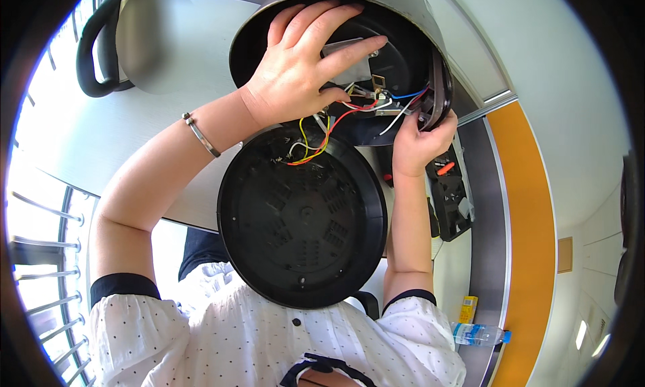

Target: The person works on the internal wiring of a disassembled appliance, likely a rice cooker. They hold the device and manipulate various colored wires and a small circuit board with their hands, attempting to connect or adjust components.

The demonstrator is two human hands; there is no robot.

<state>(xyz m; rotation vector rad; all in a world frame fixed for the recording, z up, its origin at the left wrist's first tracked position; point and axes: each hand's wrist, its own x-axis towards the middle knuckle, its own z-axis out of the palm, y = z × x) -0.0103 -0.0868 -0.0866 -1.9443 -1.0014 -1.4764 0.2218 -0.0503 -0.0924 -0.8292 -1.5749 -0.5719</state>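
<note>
A metal appliance housing [409, 35] with a dark interior lies open at the top, wires and small metal parts showing inside. My left hand [302, 71] reaches over its opening, fingers spread across the interior and metal plate, thumb beside the wires. My right hand [423, 145] grips the housing's dark lower-right rim part [438, 91], thumb beside a metal bracket. A round black plastic base [302, 232] with vent slots lies below the housing, joined to it by yellow, red and white wires [310, 152].
A light table [188, 51] bears a blurred grey object with a black handle [97, 51]. An open black tool case [453, 199] with an orange-handled tool sits at right. A water bottle [478, 333] and yellow box [468, 310] are lower right. A railing [47, 273] runs along the left.
</note>
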